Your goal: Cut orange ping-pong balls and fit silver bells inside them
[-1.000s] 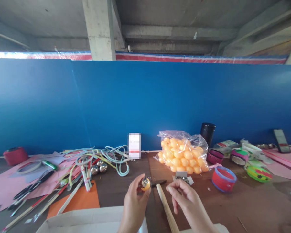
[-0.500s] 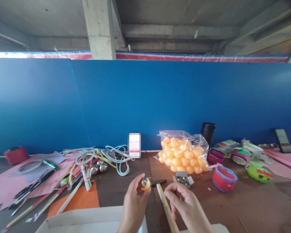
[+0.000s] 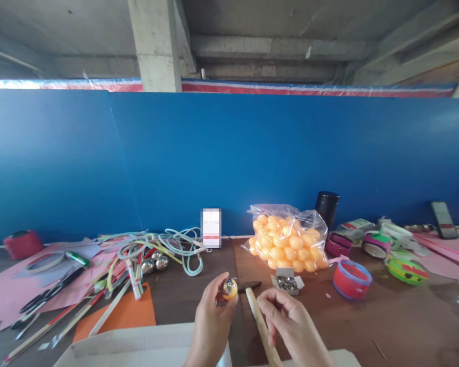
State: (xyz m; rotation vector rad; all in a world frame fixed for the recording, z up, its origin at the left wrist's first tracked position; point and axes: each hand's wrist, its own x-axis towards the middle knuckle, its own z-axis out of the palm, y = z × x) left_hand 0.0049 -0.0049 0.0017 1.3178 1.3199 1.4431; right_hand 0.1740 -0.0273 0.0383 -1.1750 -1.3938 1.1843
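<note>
- Head view: the left hand [image 3: 211, 326] was closed about a small orange ball [image 3: 230, 288]. The ball was pinched between thumb and fingertips and held just above the counter [image 3: 371, 326], in front of the person.
- The ball was seen to be orange, with a shiny, silvery patch on the side turned to the camera. What the patch was made of could not be told.
- The right hand [image 3: 292, 329] was curled, with thumb and forefinger drawn together beside the wooden handle of a hammer [image 3: 270, 348]. The hammer lay on the counter between the two hands. Whether anything was gripped in those fingers could not be told.
- The step in hand was judged to be the steadying of the ball while the right hand was brought in close. A firm pinch on the round, smooth ball would be called for by any next move.
- A small open box of metal pieces [image 3: 286, 284] lay just beyond the right hand, and a clear bag of orange balls [image 3: 286, 244] stood behind it.
</note>
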